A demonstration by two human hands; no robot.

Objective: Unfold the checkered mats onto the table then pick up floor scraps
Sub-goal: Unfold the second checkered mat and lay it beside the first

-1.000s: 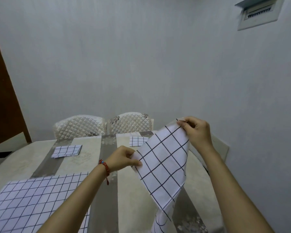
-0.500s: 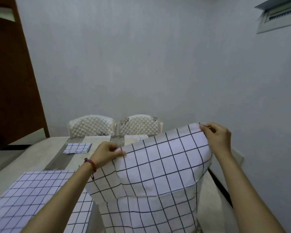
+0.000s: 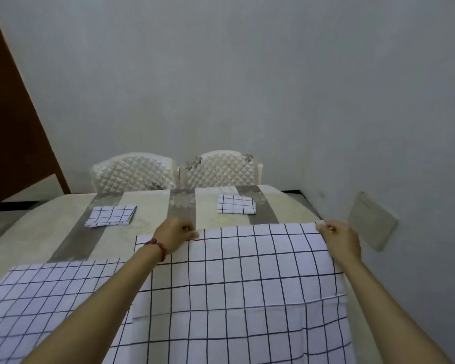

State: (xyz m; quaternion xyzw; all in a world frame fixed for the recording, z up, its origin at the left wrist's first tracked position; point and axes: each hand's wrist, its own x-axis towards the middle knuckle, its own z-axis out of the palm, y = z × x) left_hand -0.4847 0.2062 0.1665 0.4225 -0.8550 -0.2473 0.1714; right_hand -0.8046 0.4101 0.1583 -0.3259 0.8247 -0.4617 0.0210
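Item: open checkered mat (image 3: 247, 285), white with a dark grid. It lies spread over the near right part of the table (image 3: 153, 206), with a crosswise crease in its near half. Its near edge runs out of the bottom of the view.

Your left hand (image 3: 176, 233): pinches the mat's far edge, left of the middle, fingers curled over the cloth. A red bead bracelet (image 3: 156, 245) sits on that wrist.

Your right hand (image 3: 339, 237): pinches the mat's far right corner between thumb and fingers, close to the table's right edge.

Second open mat (image 3: 45, 298): flat on the near left of the table, just beside the mat you hold. Whether the two edges overlap is hidden by your left forearm.

Folded mat, far left (image 3: 111, 216): a small checkered packet resting on a grey stripe of the tablecloth, well apart from both hands.

Folded mat, far right (image 3: 236, 204): a like packet near the far edge, beyond the mat's far edge and between your two hands in the view.

Table: cream cloth with grey bands running away from you.

Two quilted white chairs (image 3: 134, 173) stand side by side at the far end, against a plain grey wall (image 3: 247, 88). A brown door (image 3: 13, 127) shows at the left.
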